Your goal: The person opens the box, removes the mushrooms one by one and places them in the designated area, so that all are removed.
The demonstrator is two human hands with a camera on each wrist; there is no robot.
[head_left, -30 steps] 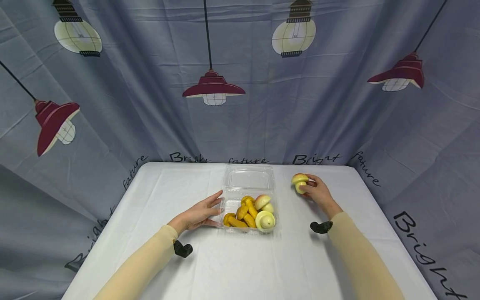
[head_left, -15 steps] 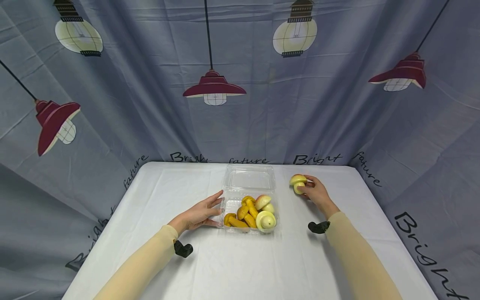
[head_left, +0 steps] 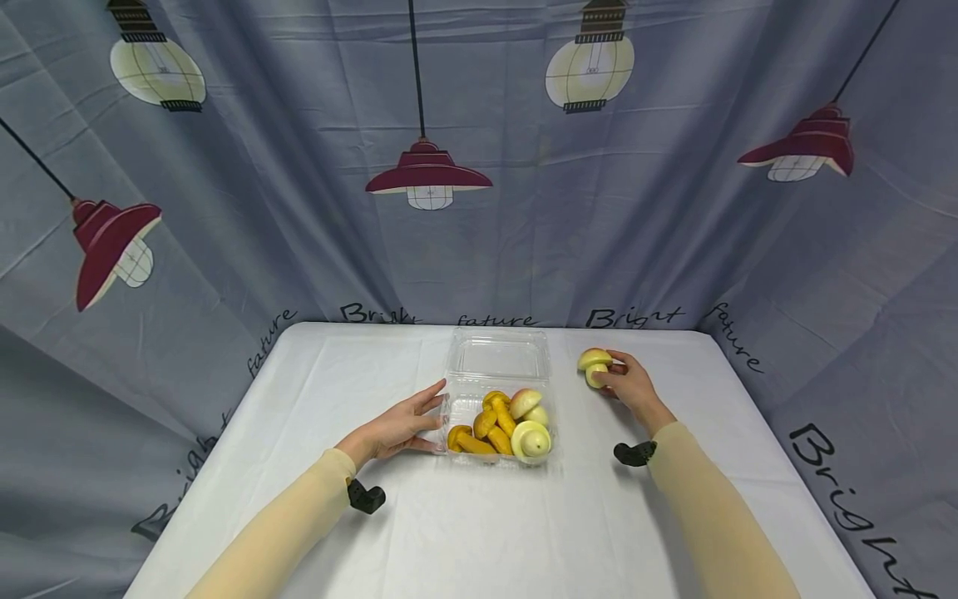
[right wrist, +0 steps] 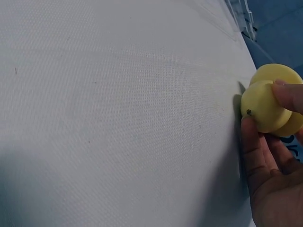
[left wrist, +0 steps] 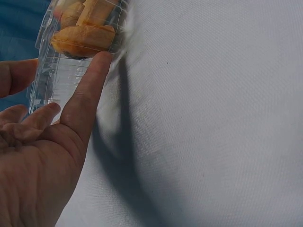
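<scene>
A clear plastic box (head_left: pixel 461 408) with its lid (head_left: pixel 499 353) folded back stands mid-table. Inside lie several brown toy mushrooms (head_left: pixel 485 423) and pale yellow toy mushrooms (head_left: pixel 530 441), one with a reddish cap. My left hand (head_left: pixel 397 426) rests its spread, straight fingers against the box's left side; the left wrist view shows a fingertip (left wrist: pixel 102 59) by the box's lower edge. To the right of the box, my right hand (head_left: pixel 632 385) pinches a pale yellow toy mushroom (head_left: pixel 595 363) by its stem, thumb on one side and fingers on the other. Its cap points up, low over or on the table.
A white cloth covers the table (head_left: pixel 479 532). Behind and along both sides hangs a grey-blue curtain (head_left: pixel 479 249) printed with lamps and lettering. A black wrist mount (head_left: pixel 366 497) sticks out from the left sleeve, another mount (head_left: pixel 634 454) from the right.
The right hand, with the pale yellow mushroom in its fingers, has shifted slightly left. My left hand and the box stay where they were.
</scene>
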